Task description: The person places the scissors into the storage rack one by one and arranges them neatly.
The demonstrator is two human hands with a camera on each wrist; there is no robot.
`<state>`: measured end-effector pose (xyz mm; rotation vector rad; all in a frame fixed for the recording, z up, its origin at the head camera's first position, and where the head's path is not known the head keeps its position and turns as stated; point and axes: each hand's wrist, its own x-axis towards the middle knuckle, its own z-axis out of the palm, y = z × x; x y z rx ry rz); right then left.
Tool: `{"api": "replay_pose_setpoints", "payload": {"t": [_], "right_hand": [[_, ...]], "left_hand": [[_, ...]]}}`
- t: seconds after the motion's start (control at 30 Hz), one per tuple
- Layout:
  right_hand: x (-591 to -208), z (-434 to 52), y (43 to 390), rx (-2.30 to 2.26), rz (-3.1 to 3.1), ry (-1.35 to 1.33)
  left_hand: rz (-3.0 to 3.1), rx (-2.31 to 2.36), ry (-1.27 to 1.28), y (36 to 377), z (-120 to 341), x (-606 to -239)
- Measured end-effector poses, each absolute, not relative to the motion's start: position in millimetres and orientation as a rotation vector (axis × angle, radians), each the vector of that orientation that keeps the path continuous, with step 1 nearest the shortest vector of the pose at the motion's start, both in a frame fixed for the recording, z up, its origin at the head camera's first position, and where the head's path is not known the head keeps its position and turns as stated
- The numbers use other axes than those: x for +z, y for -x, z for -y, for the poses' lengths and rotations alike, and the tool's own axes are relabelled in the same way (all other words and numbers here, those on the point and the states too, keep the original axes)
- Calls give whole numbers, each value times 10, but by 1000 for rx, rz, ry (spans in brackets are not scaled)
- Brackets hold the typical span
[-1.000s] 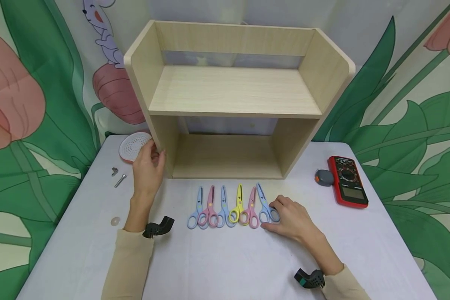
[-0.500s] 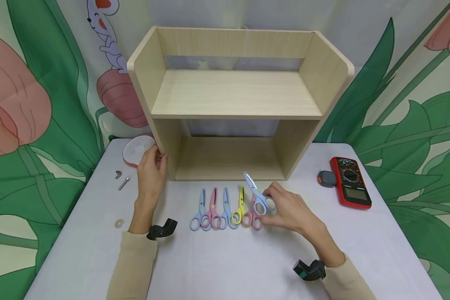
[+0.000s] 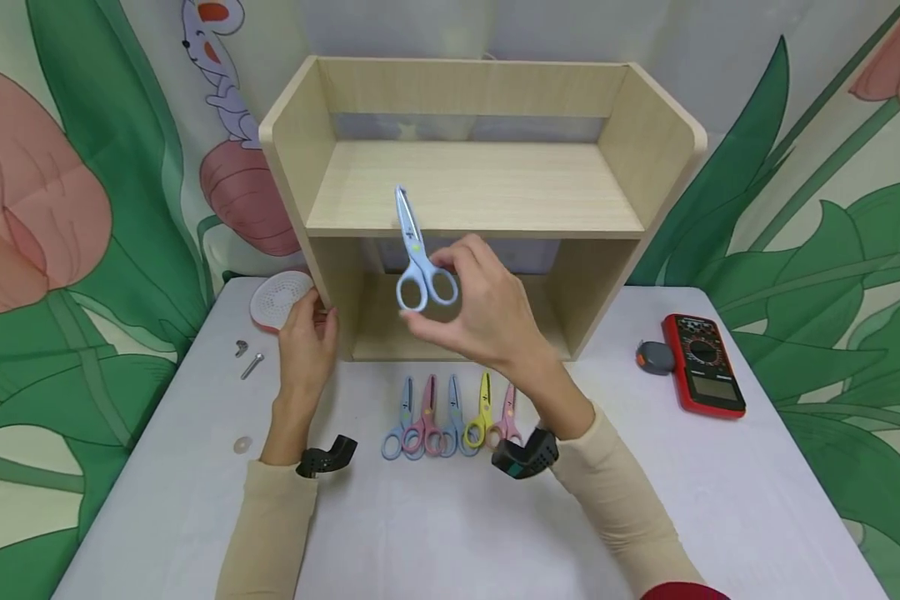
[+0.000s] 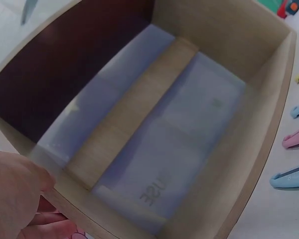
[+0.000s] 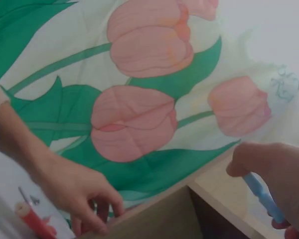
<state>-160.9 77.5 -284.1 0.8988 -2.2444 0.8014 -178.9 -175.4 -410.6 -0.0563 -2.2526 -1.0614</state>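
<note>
My right hand (image 3: pixel 487 308) pinches a pair of light blue scissors (image 3: pixel 417 253) by its handle loops, in front of the wooden shelf unit (image 3: pixel 472 179). The blades point up and overlap the upper shelf in the head view. In the right wrist view, part of the blue scissors (image 5: pixel 259 189) shows beneath the thumb. My left hand (image 3: pixel 303 346) grips the front edge of the unit's left side panel (image 4: pixel 70 211). Before the unit lie several scissors in a row, among them pink scissors (image 3: pixel 429 408) and yellow scissors (image 3: pixel 483 408).
Left of the unit are a white perforated disc with a red rim (image 3: pixel 279 298), a small metal piece (image 3: pixel 242 347), a screw (image 3: pixel 252 367) and a pale round disc (image 3: pixel 242 445). A red multimeter (image 3: pixel 703 364) and a grey tape measure (image 3: pixel 655 357) lie on the right.
My right hand has picked up the blue scissors from the row's right end and carried them up and left to the shelf's front. The left hand stays at the side panel.
</note>
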Motion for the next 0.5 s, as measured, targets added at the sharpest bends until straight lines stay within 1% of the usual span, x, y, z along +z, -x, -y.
{"api": "replay_pose_setpoints", "payload": {"t": [0.27,0.4,0.5], "right_hand": [[-2500,-210,2096,665,2424,-709],[-2368,-33,2270,661,2604,-620],[-2302,58,2362,667,2694,-605]], "left_hand": [[2264,-1062,84,1802,1748,-4120],[2284,-1037,81,1790,1749,-4104],[2288,-1035,84,1781,1770,-4085]]}}
